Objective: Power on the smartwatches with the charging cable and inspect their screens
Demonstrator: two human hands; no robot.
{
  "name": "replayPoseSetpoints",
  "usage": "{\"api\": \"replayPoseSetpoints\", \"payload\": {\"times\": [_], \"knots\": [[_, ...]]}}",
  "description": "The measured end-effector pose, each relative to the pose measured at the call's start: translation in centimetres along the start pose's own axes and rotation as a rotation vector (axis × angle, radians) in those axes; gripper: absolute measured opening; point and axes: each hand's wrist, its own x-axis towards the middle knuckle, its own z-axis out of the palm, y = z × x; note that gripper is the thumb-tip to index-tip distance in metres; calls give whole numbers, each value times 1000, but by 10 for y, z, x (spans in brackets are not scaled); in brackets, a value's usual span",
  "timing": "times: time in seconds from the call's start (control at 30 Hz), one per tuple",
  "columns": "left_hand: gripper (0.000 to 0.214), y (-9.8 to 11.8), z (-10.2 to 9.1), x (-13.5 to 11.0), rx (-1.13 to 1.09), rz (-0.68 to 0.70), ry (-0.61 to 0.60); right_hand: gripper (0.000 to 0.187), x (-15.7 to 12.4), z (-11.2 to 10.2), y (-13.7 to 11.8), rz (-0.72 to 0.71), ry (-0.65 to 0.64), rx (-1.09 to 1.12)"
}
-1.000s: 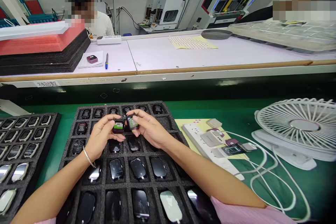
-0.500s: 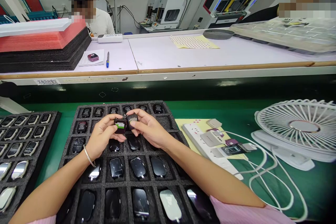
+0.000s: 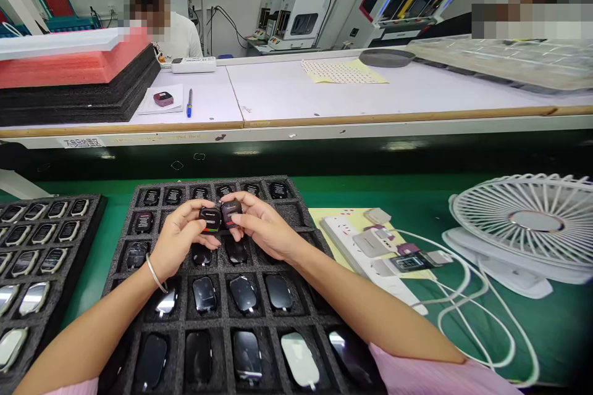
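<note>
My left hand [image 3: 183,234] is closed on a small dark device with a lit screen [image 3: 210,220], pinched between thumb and fingers. Right beside it, my right hand [image 3: 259,225] grips a second small dark device [image 3: 230,213] the same way. Both are held close together above a black foam tray [image 3: 222,319], and I cannot tell whether they touch. In the tray's compartments lie several dark rounded devices [image 3: 204,294] and a pale one [image 3: 300,359]. My forearms and hands hide some compartments.
Another foam tray [image 3: 99,216] with silver-rimmed devices lies at the left. To the right are a white power strip [image 3: 343,231], cables [image 3: 467,284] and a white fan [image 3: 532,222]. Behind the green table stands a raised white bench [image 3: 278,95]; two people are beyond it.
The lit screen of the left device has changed from a green patch to mostly dark with a thin coloured line. Both devices have tilted slightly; my hands have barely moved.
</note>
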Motion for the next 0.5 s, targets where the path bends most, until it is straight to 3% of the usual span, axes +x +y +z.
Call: {"api": "replayPoseSetpoints", "payload": {"times": [0.27,0.5], "knots": [[37,1,3,0,65,19,26,35,1,-1,1,-13,-5,-7],[56,1,-1,2,73,73,-8,37,1,-1,0,-28,11,13]]}}
